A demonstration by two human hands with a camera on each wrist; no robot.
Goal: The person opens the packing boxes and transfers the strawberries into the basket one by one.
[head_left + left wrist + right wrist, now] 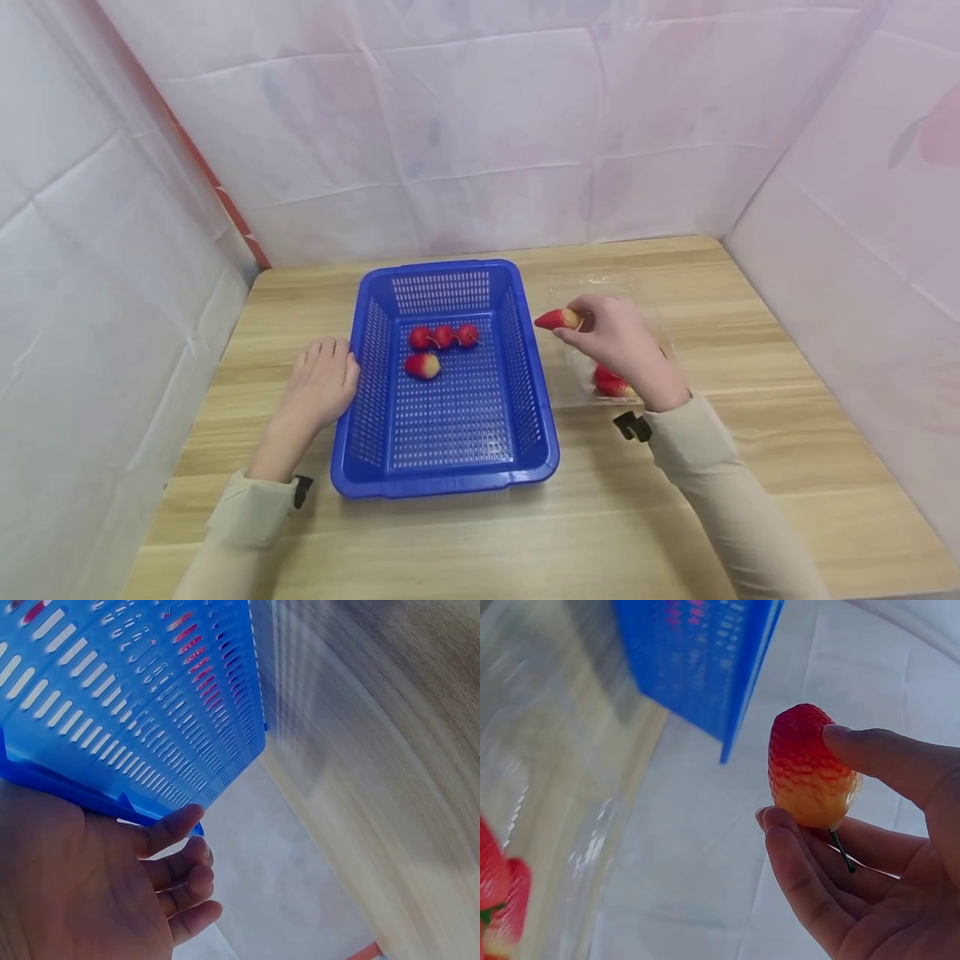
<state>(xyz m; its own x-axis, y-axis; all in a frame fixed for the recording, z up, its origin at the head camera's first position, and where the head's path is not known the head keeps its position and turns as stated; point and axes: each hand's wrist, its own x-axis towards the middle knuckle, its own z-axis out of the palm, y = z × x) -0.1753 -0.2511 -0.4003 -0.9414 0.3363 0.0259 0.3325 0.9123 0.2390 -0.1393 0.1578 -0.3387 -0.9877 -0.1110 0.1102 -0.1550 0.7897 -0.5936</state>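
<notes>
Over the wood-grain bench, before pale cloth, pinching a red-and-yellow strawberry with the right hand, just right of the blue basket! Resting the relaxed left hand loosely against its left side. Best to squeeze lightly, clear the right edge fully, steady the basket, and lower gently.
</notes>
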